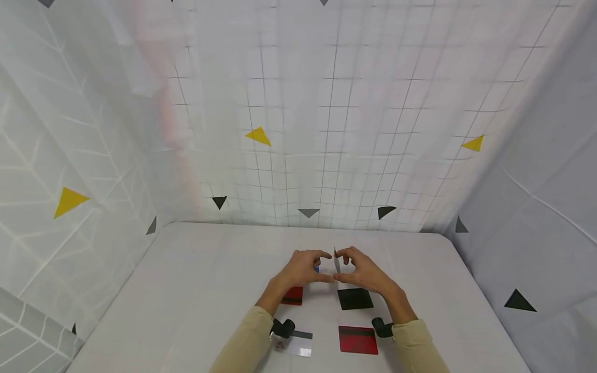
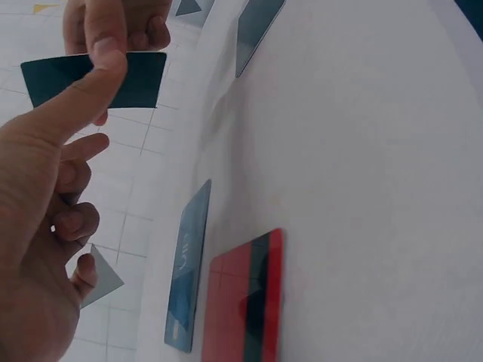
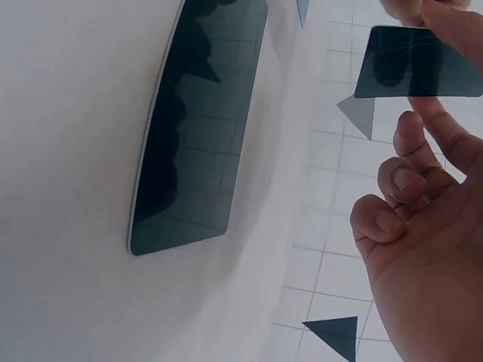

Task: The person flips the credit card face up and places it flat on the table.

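Observation:
In the head view a dark thin card [image 1: 337,263] stands on edge above the table between both hands. My right hand [image 1: 366,272] pinches it between thumb and index finger; the other fingers curl behind. My left hand [image 1: 303,267] curves in a C facing it, thumb tip meeting the right thumb. The left wrist view has the left thumb crossing the card [image 2: 64,79] while the left index fingertip stays a little apart. In the right wrist view the card [image 3: 404,64] looks glossy, with the right index finger reaching behind its lower edge.
Near the left hand lie a red card with a black stripe [image 1: 293,296] and a blue card [image 2: 187,271]. A black card [image 1: 355,299], a red card [image 1: 358,340] and a pale card [image 1: 300,344] are closer to me. White patterned curtains [image 1: 298,103] surround the table [image 1: 196,290].

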Available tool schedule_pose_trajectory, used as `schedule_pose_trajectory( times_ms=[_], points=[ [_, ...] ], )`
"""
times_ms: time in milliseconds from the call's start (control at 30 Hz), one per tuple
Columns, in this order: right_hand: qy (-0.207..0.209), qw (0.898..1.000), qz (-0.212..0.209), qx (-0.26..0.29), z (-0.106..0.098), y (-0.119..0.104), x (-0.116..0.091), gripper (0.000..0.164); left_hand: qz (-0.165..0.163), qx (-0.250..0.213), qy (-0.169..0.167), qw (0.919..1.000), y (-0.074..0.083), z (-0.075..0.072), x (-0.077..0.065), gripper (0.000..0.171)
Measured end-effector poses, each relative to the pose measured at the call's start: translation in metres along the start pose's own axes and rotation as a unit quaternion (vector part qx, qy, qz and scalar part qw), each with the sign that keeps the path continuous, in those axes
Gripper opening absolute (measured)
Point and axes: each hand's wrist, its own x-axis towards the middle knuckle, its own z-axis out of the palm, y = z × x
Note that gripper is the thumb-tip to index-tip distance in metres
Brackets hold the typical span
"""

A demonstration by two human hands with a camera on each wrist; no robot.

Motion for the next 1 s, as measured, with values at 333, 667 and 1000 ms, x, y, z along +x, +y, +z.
schedule_pose_trajectory(
  times_ms=[333,667,1000],
  points=[
    [-0.014,0.999,0.026,-0.025,0.005,-0.001,0.004,0.060,0.038,-0.066,0.036,0.9964,0.005,-0.012,0.000,0.070],
    [-0.007,0.999,0.030,-0.035,0.003,-0.001,0.001,0.056,0.033,-0.081,0.060,0.9943,0.006,-0.013,-0.005,0.060],
    [0.004,0.999,0.036,-0.032,-0.011,0.009,-0.006,0.054,0.004,-0.069,0.051,0.9963,-0.002,-0.012,-0.012,0.058]
  ],
)
